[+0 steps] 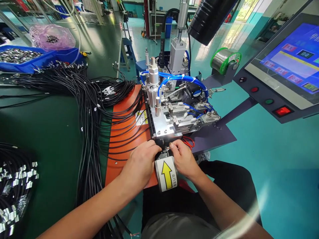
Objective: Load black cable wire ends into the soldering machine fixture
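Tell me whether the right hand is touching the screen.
No, the right hand is at the near end of the machine, by the arrow label, well apart from the screen.

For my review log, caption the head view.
Left hand and right hand at the front of the machine, black cables at left.

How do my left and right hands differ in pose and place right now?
The left hand turns its back to the camera; the right hand shows its thumb side.
The left is left of the yellow arrow label, the right to its right, near red wires.
Both are bare, fingertips at the machine's front edge.
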`<state>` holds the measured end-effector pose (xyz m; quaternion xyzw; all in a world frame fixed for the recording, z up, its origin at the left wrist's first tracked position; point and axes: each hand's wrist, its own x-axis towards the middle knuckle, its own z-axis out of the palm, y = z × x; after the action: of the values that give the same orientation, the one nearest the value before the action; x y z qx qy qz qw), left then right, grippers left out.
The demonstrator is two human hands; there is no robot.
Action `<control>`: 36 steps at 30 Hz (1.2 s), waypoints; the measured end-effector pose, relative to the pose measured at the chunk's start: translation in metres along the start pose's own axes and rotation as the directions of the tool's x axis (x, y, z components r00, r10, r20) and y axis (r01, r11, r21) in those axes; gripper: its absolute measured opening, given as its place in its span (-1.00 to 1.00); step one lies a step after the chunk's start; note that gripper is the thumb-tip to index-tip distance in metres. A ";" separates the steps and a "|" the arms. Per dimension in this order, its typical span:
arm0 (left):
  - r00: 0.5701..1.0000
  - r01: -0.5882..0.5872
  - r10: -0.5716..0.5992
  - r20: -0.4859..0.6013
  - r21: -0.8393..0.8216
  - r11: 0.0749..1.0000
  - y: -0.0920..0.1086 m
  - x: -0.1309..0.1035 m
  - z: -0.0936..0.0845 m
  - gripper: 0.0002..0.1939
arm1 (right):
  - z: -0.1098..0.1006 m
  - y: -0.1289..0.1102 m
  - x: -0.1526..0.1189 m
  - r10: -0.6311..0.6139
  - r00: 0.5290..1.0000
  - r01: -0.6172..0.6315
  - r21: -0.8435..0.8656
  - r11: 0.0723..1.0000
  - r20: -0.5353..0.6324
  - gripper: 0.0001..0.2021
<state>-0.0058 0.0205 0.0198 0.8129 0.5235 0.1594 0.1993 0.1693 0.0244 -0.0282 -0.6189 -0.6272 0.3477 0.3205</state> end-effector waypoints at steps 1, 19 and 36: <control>1.000 -0.009 0.009 -0.009 0.003 1.000 0.000 0.000 0.001 -0.74 | 0.000 0.000 0.000 0.016 1.000 -0.017 0.010 1.000 0.005 -0.75; 0.996 -0.066 0.047 0.077 0.274 0.960 0.003 -0.003 -0.006 -0.76 | 0.002 0.008 0.005 0.117 0.992 -0.124 0.205 0.971 0.047 -0.68; 0.996 0.075 -0.054 -0.070 0.334 0.940 0.021 -0.015 -0.068 -0.79 | 0.059 -0.068 -0.083 -0.171 0.573 0.103 0.136 0.985 0.801 -0.66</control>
<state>-0.0270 0.0094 0.0890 0.8122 0.5751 0.0856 0.0469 0.0848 -0.0598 -0.0014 -0.3297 -0.7366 0.5885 0.0484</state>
